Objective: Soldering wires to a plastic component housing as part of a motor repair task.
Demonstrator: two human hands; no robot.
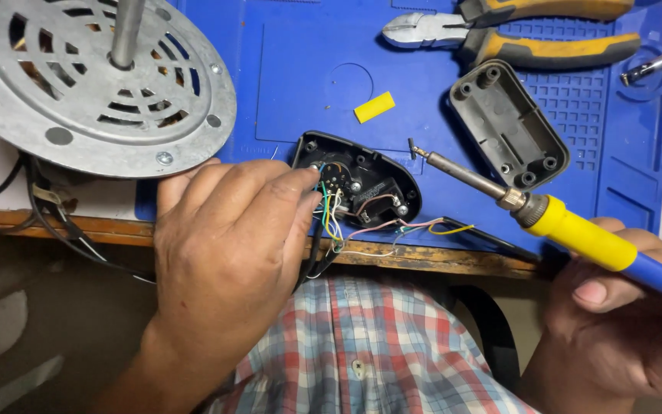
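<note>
My left hand [227,245] rests at the near edge of the blue mat [308,84], its fingertips pinching the coloured wires [331,215] at an open black plastic switch housing [362,184]. My right hand [622,330] grips a soldering iron [576,230] by its yellow and blue handle. The iron's metal tip points up-left and hovers just right of the housing, apart from it. Loose pink, yellow and green wire ends trail from the housing toward the table edge.
The housing's grey-black cover [509,123] lies open side up to the right. Yellow-handled cutters [499,34] lie at the top. A small yellow tube piece [374,106] sits on the mat. A round metal motor plate with shaft [93,84] stands at left. Wooden table edge [438,261].
</note>
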